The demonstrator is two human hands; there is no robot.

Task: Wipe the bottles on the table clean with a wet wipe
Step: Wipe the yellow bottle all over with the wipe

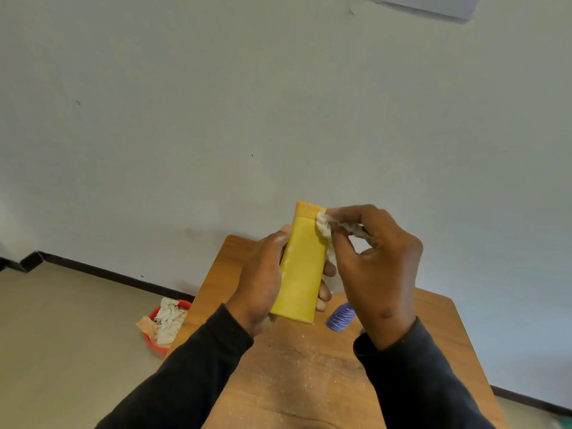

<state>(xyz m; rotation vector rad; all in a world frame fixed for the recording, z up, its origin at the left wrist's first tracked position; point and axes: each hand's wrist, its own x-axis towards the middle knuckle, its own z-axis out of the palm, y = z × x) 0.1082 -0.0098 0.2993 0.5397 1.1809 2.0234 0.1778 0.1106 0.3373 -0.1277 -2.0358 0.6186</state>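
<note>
Yellow bottle (301, 274) sits raised above our wooden table (309, 373), our left hand (260, 283) wrapped round its body. Our right hand (374, 267) pinches a crumpled wet wipe (325, 226) against its upper edge. A purple bottle (340, 318) lies on the table below.

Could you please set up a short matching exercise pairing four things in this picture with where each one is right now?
Things:
1. yellow bottle
2. wet wipe
3. purple bottle
4. red bowl

Places:
A. on the floor beside the table, filled with used wipes
B. pinched in the right hand, pressed near the yellow bottle's top
C. gripped in the left hand, held above the table
D. on the table, partly hidden behind the right hand

Pairs: 1-C, 2-B, 3-D, 4-A
</note>
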